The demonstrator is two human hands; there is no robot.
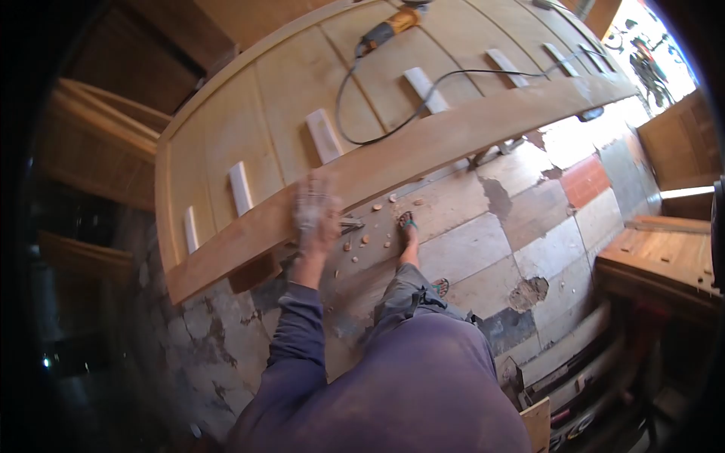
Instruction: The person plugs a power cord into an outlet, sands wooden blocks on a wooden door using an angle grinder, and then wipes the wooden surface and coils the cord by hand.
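Note:
My left hand (316, 215), blurred by motion, is over the near edge board (423, 158) of a large wooden door panel (287, 90). A whitish patch covers its fingers; whether this is dust or something held I cannot make out. Pale wooden strips (324, 136) stick out from the board onto the panel, one just beyond my hand and another (240, 189) to its left. No part of my right hand shows.
A yellow and black power tool (389, 30) lies on the panel, its black cable (453, 73) looping across the board. Wood chips (365, 238) litter the tiled floor (461, 249) near my foot. Wooden furniture (657, 253) stands at right, with stacked boards (106, 113) at left.

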